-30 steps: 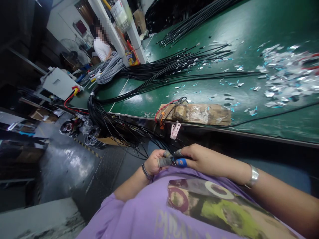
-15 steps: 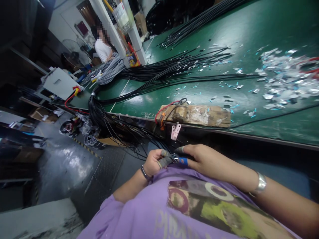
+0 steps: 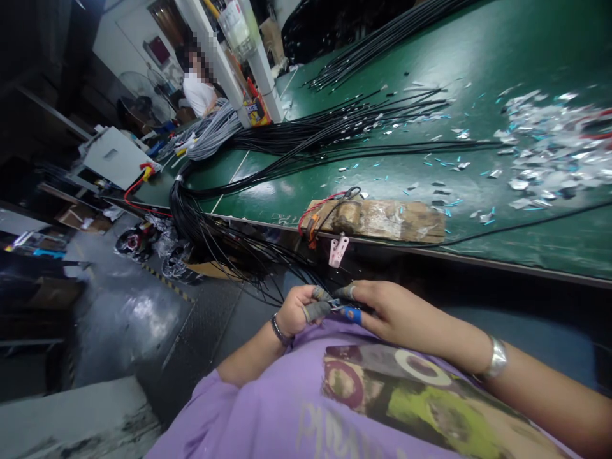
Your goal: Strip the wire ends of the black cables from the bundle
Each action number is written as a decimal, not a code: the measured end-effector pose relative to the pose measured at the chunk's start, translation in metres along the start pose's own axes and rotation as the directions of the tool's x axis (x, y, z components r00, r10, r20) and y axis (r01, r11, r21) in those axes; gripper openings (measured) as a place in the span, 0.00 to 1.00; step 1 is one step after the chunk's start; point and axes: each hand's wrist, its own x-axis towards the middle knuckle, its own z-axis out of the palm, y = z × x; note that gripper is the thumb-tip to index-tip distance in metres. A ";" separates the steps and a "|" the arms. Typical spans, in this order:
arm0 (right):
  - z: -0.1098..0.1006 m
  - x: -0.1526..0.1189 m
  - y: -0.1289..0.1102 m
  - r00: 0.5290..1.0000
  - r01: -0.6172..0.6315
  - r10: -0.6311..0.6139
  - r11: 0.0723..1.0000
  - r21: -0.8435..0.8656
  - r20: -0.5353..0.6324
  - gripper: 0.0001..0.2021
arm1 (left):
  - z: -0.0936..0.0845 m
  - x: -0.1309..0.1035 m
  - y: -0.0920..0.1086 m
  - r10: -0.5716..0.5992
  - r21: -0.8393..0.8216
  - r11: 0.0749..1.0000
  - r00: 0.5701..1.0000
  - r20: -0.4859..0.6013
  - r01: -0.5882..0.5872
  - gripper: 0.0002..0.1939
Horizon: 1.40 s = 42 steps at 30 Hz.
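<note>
From my remote post I'm watching the left hand (image 3: 294, 312) and right hand (image 3: 385, 304) both pinching a thin cable end (image 3: 336, 304) before the purple shirt (image 3: 258, 389), and I'm judging it light, flexible, probably delicate-tipped, so gripping behind the tip is looking safest.

Your purple cloth shirt (image 3: 248, 395) carries a maroon and yellow-green print (image 3: 430, 408); you have a blue band-shaped finger wrap (image 3: 352, 315), long black cables (image 3: 275, 137) and a flat green tabletop (image 3: 478, 57).
</note>
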 end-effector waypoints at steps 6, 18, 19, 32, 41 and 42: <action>0.000 0.001 0.000 0.999 0.035 -0.035 0.999 -0.034 0.008 0.09 | 0.003 0.002 -0.003 -0.041 -0.075 0.996 0.999 -0.016 0.039 0.26; 0.004 -0.001 0.002 0.999 -0.007 0.003 0.995 -0.095 -0.046 0.08 | 0.007 0.006 -0.004 -0.019 -0.198 0.980 0.999 -0.049 0.009 0.24; 0.004 -0.002 0.003 0.998 -0.011 0.006 0.996 -0.086 -0.055 0.09 | 0.007 0.006 -0.004 -0.017 -0.204 0.979 0.998 -0.054 0.006 0.24; 0.017 0.015 0.019 0.952 -0.286 0.265 0.596 0.750 0.153 0.22 | 0.006 0.000 0.005 -0.047 -0.027 0.998 0.996 0.070 0.049 0.25; 0.025 0.018 0.016 0.897 -0.400 0.316 0.289 0.870 0.308 0.27 | 0.004 0.000 0.012 -0.059 0.083 0.995 0.993 0.101 0.051 0.29; 0.025 0.017 0.015 0.893 -0.407 0.321 0.271 0.873 0.316 0.27 | 0.003 0.001 0.011 -0.060 0.089 0.995 0.993 0.099 0.052 0.29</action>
